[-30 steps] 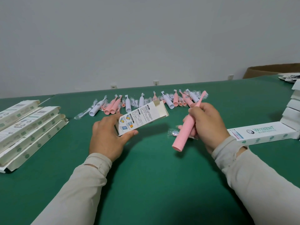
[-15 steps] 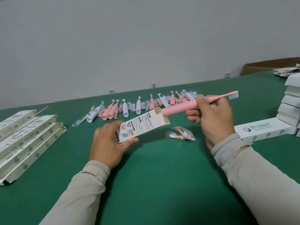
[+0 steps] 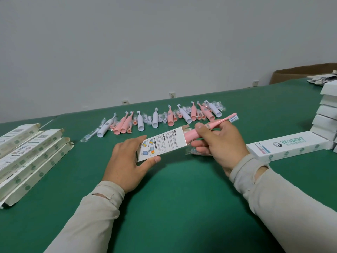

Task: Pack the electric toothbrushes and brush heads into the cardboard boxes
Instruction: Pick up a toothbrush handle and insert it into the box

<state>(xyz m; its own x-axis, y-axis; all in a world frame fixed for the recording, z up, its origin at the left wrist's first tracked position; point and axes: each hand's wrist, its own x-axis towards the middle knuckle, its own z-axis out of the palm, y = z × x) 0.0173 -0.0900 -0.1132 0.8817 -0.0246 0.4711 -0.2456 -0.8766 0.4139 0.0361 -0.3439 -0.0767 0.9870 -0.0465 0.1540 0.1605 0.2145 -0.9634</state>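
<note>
The open cardboard box [image 3: 160,143] is gripped at its closed end by the left hand [image 3: 127,161], its mouth tilted up toward the right so the pink toothbrush [image 3: 206,127] can be slid in base first. The toothbrush is pinched near its neck by the right hand [image 3: 218,145], its base already inside the mouth, above the bench [image 3: 173,207].

bare green table [image 3: 182,207] near, toothbrush row [image 3: 164,117] beyond, box stacks [image 3: 326,114] flanking

Head-worn view, down onto table [image 3: 182,207]
</note>
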